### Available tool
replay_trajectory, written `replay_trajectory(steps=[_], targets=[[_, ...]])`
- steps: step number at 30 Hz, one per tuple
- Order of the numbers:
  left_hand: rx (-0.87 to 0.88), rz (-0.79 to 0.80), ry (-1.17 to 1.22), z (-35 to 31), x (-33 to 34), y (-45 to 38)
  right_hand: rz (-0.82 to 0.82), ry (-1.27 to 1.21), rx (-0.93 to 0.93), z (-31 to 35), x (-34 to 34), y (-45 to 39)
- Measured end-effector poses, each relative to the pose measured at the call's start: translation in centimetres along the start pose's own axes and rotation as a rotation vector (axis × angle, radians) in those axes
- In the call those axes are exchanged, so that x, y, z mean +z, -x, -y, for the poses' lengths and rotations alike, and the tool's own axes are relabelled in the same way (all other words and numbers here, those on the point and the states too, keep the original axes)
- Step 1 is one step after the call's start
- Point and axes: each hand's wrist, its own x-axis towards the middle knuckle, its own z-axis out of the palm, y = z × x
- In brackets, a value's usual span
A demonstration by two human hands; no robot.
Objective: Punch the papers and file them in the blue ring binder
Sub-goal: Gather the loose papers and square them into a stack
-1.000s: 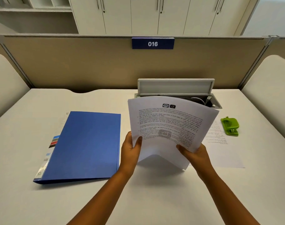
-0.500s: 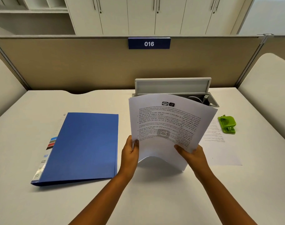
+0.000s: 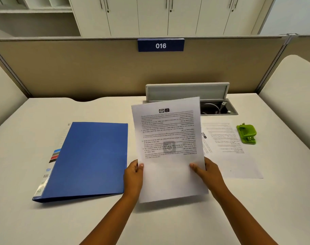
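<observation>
The bowed white printed sheet (image 3: 170,147) has flattened out and now faces the camera squarely. The left hand (image 3: 134,175) pinches its left edge, the right hand (image 3: 208,173) its right edge, thumbs on top, probably squaring it up for punching. Just left of the left hand lies the closed blue ring binder (image 3: 90,160); beyond the right hand, another printed page (image 3: 228,152), then the green hole punch (image 3: 247,134), untouched.

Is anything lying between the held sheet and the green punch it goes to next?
Only the second printed sheet, flat on the desk between them. The held sheet, gripped by left hand and right hand, can pass above it to the green punch.
</observation>
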Motion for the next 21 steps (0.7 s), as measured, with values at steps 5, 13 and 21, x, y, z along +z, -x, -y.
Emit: replay_trajectory(steps=[5, 13, 21], targets=[[-0.143, 0.046, -0.051, 2.0, -0.1, -0.2, 0.043, 0.149, 0.103, -1.8, 0.5, -0.6], [-0.252, 0.033, -0.072, 3.9, -1.0, -0.4, -0.293, 0.498, 0.120, -3.6, -3.3, -5.7], [-0.236, 0.034, -0.056, 4.5, -1.0, -0.2, -0.137, 0.820, 0.220, -4.9, -2.2, -6.7]])
